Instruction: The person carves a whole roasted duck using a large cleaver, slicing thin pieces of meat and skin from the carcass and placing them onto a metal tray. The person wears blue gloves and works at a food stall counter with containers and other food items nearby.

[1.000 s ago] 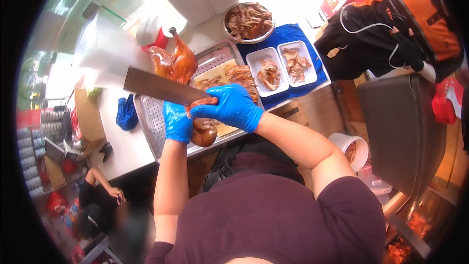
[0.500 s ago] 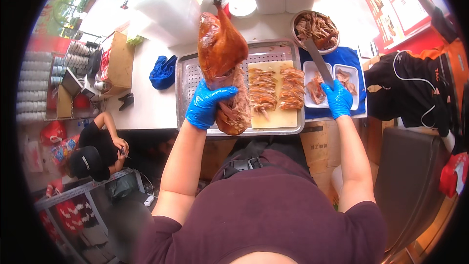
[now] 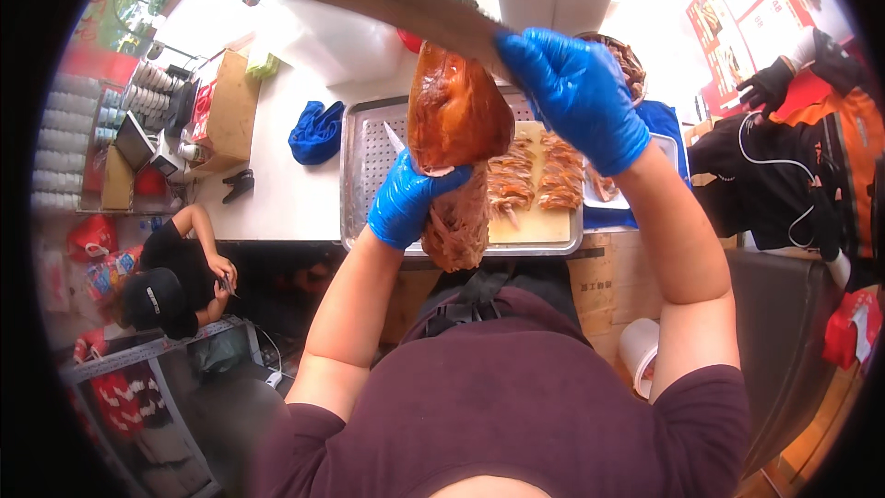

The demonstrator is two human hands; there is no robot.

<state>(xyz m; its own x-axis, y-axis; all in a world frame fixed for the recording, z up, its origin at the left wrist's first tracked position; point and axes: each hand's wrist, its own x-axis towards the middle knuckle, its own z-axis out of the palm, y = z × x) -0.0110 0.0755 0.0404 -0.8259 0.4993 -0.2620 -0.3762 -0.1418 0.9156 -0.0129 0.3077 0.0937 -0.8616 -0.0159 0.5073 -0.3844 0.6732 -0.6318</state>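
Broadly, the white desk [image 3: 277,198] spans the view, and a perforated metal tray [image 3: 367,157] sits along its near edge. A pale yellow board [image 3: 530,231] lies in the tray's right part. The roast bird [image 3: 458,115] is over the tray's left part, its torn, meaty end reaching past the tray's near rim to the desk's near edge; whether it is propped or lifted, I cannot tell.

The bird's long axis runs roughly between the desk's far and near edges, browned skin far, bare meat near. The cleaver [image 3: 396,2] crosses that axis: its broad blade slants toward the desk's far left corner and hides the bird's far end. Contact between them cannot be judged from above. This crossing is the relation that counts most.

Both hands wear blue gloves. The left hand [image 3: 406,201] is the nearer, wrapped around the bird's left side at mid-length, thumb across the top, other fingers mostly hidden. The right hand [image 3: 585,97] is clenched on the cleaver's handle. The bird therefore lies directly in the left hand, and leftward of the right.

Smallest are the slices, in 2 rows [image 3: 560,175] on the board.
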